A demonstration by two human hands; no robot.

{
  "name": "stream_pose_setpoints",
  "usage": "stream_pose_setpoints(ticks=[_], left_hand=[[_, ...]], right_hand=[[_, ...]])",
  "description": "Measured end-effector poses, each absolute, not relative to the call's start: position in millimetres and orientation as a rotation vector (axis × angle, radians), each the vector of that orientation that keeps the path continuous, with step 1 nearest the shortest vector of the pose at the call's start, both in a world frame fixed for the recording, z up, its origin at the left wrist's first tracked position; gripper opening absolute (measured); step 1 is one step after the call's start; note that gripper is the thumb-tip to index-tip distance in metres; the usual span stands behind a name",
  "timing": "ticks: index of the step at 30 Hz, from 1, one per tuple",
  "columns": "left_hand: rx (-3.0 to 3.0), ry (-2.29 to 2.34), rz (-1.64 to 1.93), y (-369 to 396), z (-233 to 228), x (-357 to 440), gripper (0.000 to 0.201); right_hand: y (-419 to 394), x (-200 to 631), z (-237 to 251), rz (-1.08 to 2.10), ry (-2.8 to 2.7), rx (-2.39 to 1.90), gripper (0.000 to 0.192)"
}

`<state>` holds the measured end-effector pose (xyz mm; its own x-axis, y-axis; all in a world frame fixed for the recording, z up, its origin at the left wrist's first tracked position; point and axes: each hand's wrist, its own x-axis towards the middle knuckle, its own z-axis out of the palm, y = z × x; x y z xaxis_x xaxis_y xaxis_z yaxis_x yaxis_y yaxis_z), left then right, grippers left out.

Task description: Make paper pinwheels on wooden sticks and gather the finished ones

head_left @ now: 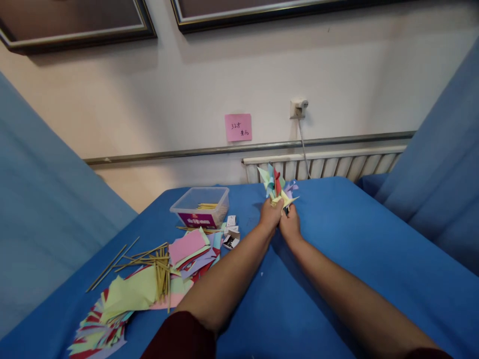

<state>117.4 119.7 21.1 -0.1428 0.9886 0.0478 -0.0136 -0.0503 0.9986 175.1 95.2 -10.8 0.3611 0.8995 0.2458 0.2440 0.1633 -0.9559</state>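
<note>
Both arms stretch out to the far side of the blue-covered table. My left hand is closed around a bunch of folded paper pinwheels, in pale green, blue, red, yellow and purple. Right beside it, touching, my right hand is also closed at the lower part of the bunch, below a purple pinwheel. The sticks under the pinwheels are hidden by my fingers, so how each hand shares the grip is hard to see.
On the left stand a clear plastic box with sticks inside and small white boxes, one open with dark pins. Nearer lie loose sticks, coloured paper sheets and a fanned paper stack. A radiator stands behind the table.
</note>
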Motion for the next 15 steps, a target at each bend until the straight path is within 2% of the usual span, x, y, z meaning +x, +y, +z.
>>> stream_pose_setpoints(ticks=[9,12,15], left_hand=[[1.263,1.181,1.663,33.8,123.1,35.9,0.034],[1.222,1.215,1.800,-29.5,135.5,-14.7,0.038],[1.058,1.310,1.944,-110.4,127.0,-66.4,0.038]], right_hand=[[24.0,108.6,100.9,0.551,-1.390,-1.012,0.029],[-21.3,63.4,116.7,0.595,-1.566,-0.863,0.029],[-82.0,10.1,113.8,0.687,-1.743,-0.759,0.026]])
